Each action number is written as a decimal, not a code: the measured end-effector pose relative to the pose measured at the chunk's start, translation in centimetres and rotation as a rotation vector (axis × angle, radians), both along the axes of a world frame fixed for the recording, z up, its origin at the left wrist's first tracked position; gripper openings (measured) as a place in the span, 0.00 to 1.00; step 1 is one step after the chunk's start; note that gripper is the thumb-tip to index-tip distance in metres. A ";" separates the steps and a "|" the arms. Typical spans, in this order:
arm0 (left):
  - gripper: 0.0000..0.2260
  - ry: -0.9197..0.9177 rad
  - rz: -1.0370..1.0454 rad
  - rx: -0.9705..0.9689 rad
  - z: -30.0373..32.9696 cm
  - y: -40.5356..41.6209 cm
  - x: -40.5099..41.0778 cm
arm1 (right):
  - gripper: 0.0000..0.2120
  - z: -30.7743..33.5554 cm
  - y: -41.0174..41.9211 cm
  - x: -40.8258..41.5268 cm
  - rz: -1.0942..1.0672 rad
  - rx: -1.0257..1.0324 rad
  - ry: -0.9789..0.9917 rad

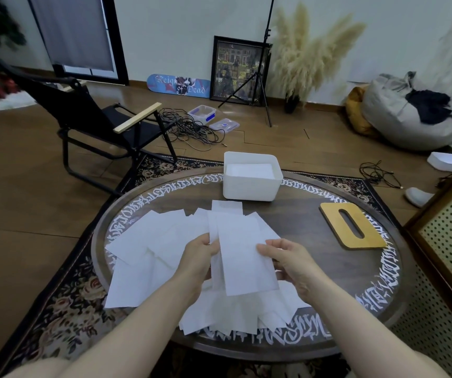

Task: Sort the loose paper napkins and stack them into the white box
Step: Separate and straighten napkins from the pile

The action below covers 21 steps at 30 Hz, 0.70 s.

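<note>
A small bundle of napkins (242, 257) is pinched at both long edges, left hand (196, 259) and right hand (291, 261), above the loose pile (148, 249) on the tabletop (309, 222). The box (252, 180) sits at the far edge, apparently part filled. Risks: unsquared edges fan out in transfer, thin sheets sag and catch the box rim, and the pile gets dragged off the near edge.

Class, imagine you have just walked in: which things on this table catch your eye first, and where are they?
Both hands, left and right, hold a folded napkin above the loose napkins spread across the round table. Beyond them stands the white box, with a wooden slotted lid lying to its right.
</note>
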<state>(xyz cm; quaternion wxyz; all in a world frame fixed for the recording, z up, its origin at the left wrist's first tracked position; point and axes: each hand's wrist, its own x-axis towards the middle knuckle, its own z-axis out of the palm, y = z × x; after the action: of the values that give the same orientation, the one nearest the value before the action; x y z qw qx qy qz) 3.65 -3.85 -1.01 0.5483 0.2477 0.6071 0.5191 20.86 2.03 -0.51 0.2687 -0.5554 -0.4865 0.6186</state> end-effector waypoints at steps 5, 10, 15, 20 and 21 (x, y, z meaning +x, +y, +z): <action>0.08 -0.035 -0.035 -0.002 0.0 -0.1 0.0 | 0.03 0.2 -0.2 -0.5 0.032 0.113 0.051; 0.10 -0.075 -0.047 -0.010 0.2 -0.1 0.2 | 0.04 0.4 -0.4 -1.1 0.014 0.155 0.053; 0.12 -0.124 -0.055 -0.010 0.1 -0.1 0.0 | 0.04 0.6 -0.5 -1.3 0.002 0.138 0.020; 0.14 -0.136 -0.048 -0.010 0.3 -0.2 0.0 | 0.05 0.6 -0.5 -1.1 0.013 0.160 0.032; 0.14 -0.135 -0.048 -0.008 0.4 -0.2 0.0 | 0.05 0.6 -0.5 -1.1 0.012 0.171 0.031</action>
<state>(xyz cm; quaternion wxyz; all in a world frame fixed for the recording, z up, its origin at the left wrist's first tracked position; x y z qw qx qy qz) 3.67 -4.05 -0.66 0.6013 0.2242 0.5647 0.5190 19.75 1.51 0.06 0.3188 -0.5179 -0.5366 0.5850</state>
